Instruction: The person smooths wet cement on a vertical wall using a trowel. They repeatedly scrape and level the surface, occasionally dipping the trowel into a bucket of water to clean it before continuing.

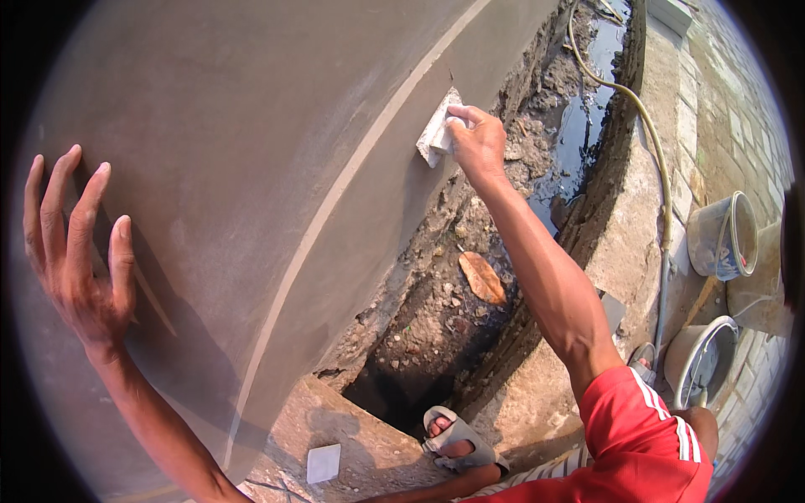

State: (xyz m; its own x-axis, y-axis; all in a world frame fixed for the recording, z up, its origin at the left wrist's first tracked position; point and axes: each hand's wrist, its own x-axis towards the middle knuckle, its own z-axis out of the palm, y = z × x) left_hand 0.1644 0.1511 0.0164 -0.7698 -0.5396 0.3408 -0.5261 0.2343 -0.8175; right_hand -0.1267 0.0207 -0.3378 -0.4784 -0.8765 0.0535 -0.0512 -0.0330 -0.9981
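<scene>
My right hand (478, 144) grips a small white plastering float (435, 132) by its handle. The float's flat, grey-smeared face lies against the smooth grey plastered wall (277, 109), just right of a pale curved stripe (323, 214) that runs down the wall. On the far left, my left hand (82, 251) is open with its fingers spread in front of the wall. Its shadow falls beside it, and whether the palm touches the plaster I cannot tell.
A ditch with dark water (579, 142), rubble and a dry brown leaf (482, 277) runs below the wall. My sandalled foot (457, 440) rests by a white square piece (324, 463). At right lie a hose (662, 168), a bucket (711, 239) and a tub (683, 360).
</scene>
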